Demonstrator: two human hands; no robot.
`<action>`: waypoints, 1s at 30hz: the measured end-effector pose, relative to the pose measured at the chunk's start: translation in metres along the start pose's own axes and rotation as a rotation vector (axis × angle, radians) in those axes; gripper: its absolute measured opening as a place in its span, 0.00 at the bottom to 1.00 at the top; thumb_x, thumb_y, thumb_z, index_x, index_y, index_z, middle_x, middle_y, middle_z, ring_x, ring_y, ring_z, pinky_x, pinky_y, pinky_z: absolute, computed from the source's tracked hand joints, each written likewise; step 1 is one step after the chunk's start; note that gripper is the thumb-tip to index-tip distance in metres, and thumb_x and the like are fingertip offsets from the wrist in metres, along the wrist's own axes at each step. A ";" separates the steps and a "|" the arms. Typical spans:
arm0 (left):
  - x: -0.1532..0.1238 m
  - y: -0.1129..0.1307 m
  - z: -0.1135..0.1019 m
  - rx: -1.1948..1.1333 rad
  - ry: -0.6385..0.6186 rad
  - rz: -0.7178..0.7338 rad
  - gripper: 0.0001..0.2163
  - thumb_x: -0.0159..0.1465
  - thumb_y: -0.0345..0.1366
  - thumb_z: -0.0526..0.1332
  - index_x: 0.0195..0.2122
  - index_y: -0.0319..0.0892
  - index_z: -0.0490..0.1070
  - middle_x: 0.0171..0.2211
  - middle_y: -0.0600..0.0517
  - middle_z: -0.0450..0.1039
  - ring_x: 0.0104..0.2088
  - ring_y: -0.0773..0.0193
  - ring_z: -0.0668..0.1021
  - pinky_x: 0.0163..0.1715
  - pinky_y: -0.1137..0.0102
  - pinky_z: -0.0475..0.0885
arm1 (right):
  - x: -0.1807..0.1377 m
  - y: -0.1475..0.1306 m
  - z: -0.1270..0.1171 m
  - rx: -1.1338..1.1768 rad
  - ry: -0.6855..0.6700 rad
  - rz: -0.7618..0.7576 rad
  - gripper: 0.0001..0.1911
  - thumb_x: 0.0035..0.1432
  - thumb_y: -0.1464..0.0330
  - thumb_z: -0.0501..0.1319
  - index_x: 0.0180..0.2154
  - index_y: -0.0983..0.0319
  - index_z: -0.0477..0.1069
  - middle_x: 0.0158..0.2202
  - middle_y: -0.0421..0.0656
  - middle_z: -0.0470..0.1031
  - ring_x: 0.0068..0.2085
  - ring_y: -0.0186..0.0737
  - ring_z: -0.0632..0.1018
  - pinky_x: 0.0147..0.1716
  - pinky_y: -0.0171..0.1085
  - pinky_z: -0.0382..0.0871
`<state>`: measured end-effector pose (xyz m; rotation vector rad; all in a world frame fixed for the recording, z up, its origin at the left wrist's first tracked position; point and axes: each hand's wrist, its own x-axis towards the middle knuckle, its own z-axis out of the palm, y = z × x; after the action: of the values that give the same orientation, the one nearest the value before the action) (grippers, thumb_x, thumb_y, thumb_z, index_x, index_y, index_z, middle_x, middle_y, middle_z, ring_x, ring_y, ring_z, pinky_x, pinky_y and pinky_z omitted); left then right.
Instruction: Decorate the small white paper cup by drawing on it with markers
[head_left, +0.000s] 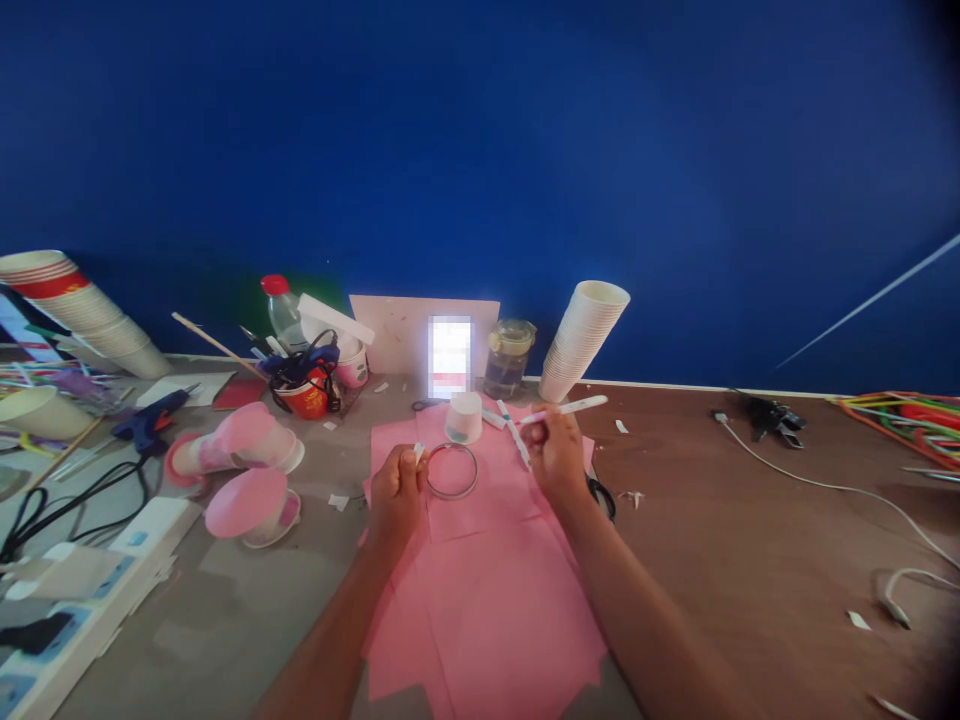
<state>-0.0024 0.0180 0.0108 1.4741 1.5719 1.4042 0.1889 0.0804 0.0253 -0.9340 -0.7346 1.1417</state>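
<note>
My right hand (pixel 556 452) grips a white marker (pixel 585 405), its pink tip pointing left over the pink paper (pixel 502 600). Thumb and fingers of my left hand (pixel 397 488) pinch a small white piece (pixel 419 453) that looks like a marker cap. Between the hands a thin grey ring (pixel 453 494) lies on the paper, close to my left fingertips. Just behind it, a white paper cup (pixel 464 418) stands upside down. Another white marker (pixel 514 435) lies beside my right fingers. Dark scissor handles (pixel 602 498) show partly behind my right wrist.
A lit phone (pixel 450 355), a lidded jar (pixel 510 360) and a leaning stack of paper cups (pixel 585 340) stand along the wall. Pink-covered cup pieces (pixel 251 505), a blue glue gun (pixel 154 420) and a power strip (pixel 97 600) lie left. A white cable (pixel 825 487) crosses the right side.
</note>
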 end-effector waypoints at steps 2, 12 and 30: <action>0.004 -0.004 0.002 -0.060 0.045 0.010 0.12 0.67 0.44 0.48 0.32 0.44 0.63 0.21 0.56 0.66 0.19 0.69 0.67 0.22 0.74 0.66 | -0.006 0.010 0.004 0.017 -0.125 0.026 0.19 0.55 0.50 0.61 0.28 0.59 0.65 0.14 0.30 0.55 0.17 0.28 0.57 0.18 0.31 0.51; 0.011 -0.022 -0.009 -0.014 0.133 -0.032 0.11 0.65 0.45 0.52 0.42 0.43 0.63 0.29 0.52 0.73 0.32 0.63 0.77 0.36 0.66 0.73 | -0.046 0.036 0.008 -0.848 -0.761 -0.793 0.07 0.61 0.70 0.55 0.36 0.58 0.72 0.29 0.44 0.76 0.33 0.42 0.73 0.36 0.42 0.64; 0.019 -0.038 -0.012 0.200 -0.015 -0.008 0.06 0.55 0.29 0.54 0.29 0.43 0.70 0.29 0.53 0.74 0.28 0.65 0.74 0.31 0.71 0.68 | -0.038 0.027 -0.006 -0.907 -0.802 -0.770 0.09 0.48 0.70 0.58 0.35 0.59 0.70 0.29 0.42 0.72 0.34 0.43 0.71 0.39 0.43 0.62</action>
<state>-0.0309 0.0379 -0.0164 1.5866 1.7482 1.2583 0.1728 0.0462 -0.0021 -0.7428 -2.1633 0.4053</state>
